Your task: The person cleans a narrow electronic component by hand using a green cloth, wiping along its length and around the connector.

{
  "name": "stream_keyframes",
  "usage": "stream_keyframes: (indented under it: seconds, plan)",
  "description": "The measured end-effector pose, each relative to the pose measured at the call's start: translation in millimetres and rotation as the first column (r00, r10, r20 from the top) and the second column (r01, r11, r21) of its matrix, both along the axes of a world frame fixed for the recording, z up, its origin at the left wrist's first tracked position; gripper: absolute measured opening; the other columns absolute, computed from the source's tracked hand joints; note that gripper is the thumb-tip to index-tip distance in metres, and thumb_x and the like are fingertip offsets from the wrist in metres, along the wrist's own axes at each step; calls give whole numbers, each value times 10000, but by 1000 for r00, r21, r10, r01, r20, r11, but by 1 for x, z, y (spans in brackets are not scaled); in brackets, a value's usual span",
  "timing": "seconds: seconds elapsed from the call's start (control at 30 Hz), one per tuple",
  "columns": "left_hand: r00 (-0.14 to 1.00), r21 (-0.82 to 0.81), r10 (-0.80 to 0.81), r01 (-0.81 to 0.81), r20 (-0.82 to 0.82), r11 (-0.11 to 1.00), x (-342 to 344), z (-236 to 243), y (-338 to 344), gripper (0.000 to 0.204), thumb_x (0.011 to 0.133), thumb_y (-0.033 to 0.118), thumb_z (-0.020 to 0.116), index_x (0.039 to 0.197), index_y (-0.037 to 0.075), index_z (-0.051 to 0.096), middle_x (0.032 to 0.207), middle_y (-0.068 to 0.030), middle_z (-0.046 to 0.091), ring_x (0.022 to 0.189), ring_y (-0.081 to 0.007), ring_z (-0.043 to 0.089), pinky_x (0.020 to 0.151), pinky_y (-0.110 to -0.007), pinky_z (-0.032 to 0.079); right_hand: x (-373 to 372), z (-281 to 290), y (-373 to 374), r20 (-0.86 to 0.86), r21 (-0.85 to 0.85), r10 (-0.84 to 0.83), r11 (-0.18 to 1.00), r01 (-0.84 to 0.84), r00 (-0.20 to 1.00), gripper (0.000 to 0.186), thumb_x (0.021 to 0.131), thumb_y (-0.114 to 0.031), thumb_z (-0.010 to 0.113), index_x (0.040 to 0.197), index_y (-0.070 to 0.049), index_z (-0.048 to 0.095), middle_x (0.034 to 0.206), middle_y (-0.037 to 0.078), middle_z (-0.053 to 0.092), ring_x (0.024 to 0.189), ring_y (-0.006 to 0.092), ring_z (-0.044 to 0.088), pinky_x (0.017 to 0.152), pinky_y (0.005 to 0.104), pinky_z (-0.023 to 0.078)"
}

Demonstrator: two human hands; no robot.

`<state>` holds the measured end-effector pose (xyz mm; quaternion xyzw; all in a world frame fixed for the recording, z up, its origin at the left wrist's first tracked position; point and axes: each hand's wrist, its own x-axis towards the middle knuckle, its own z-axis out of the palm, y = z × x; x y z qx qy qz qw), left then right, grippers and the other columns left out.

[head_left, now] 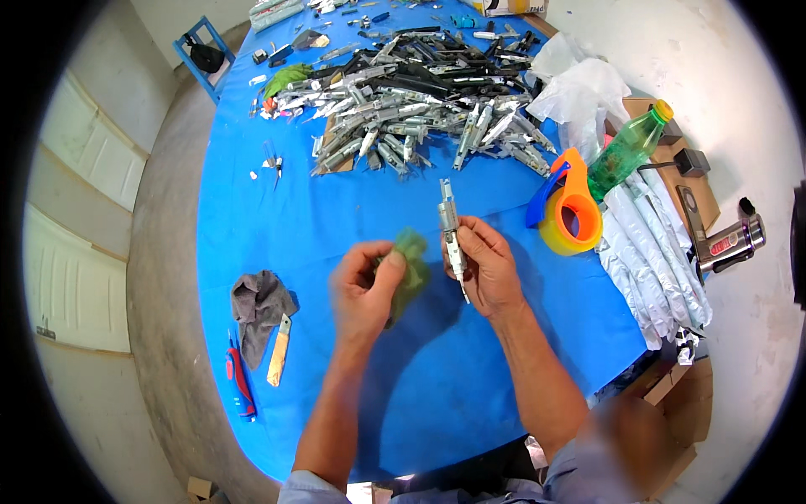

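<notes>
My left hand [367, 281] is closed on a crumpled green cloth [410, 270], and both are slightly blurred. Just to its right, my right hand [489, 267] grips a slim grey and white mechanical part [450, 228] between thumb and fingers. The part stands nearly upright, its narrow end up and a thin metal piece sticking out below. A small gap separates cloth and part. Beyond my hands lies a big heap of similar grey, white and black slim parts [403, 105] on the blue-covered table [336, 206].
At left lie a grey rag [260, 311], a utility knife [280, 353] and a red-and-blue-handled tool [238, 382]. At right stand an orange tape dispenser [573, 210], a green bottle [628, 151], white plastic packages [646, 252] and a metal flask [730, 244]. A blue chair [206, 59] stands behind.
</notes>
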<state>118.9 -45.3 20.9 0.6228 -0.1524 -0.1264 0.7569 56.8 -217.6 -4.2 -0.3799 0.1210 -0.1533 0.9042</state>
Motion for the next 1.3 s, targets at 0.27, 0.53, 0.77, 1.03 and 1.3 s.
stream_keyframes:
  seconds: [0.27,0.53,0.77,1.03,1.3]
  plan:
    - [998,-32,50,-48,49,998,-1,-3,-3,228,983,83,688,1180,-28,659,969,-40,702,860,-77,635,738,-231,512,-4,10,6,-138,-303,152,934,-188,979,300,999,-143,655,1252,18,639,1045,45,698,890,87,640,776,245,523]
    - [995,-89,31,-23,91,996,3,-16,-4,235,977,49,694,1197,-11,638,1034,-38,687,912,-83,636,782,-236,523,-2,9,18,-91,-478,132,864,-159,987,350,949,-77,717,1270,41,646,1076,79,718,954,124,672,827,280,560]
    - [998,-75,37,-34,52,997,3,-20,-4,202,956,21,709,1137,6,620,1008,-29,672,875,-74,634,733,-219,519,-5,5,23,-71,-593,82,798,-108,994,343,951,-60,708,1284,14,666,1124,75,721,1015,117,666,882,284,555]
    - [984,-25,76,-73,160,997,-9,-16,-13,174,923,8,737,1071,-3,645,942,-16,671,814,-55,618,682,-210,510,-4,-2,21,40,-592,-8,805,30,999,312,1000,-127,659,1289,-14,689,1035,2,673,866,74,594,744,234,493]
    - [985,-35,103,-99,137,994,-13,-17,-17,170,900,13,753,1046,-5,669,915,-11,681,784,-44,614,653,-201,494,-4,-6,19,-37,-390,3,921,-17,999,272,1018,-154,635,1231,-6,718,1010,11,708,866,66,612,747,230,503]
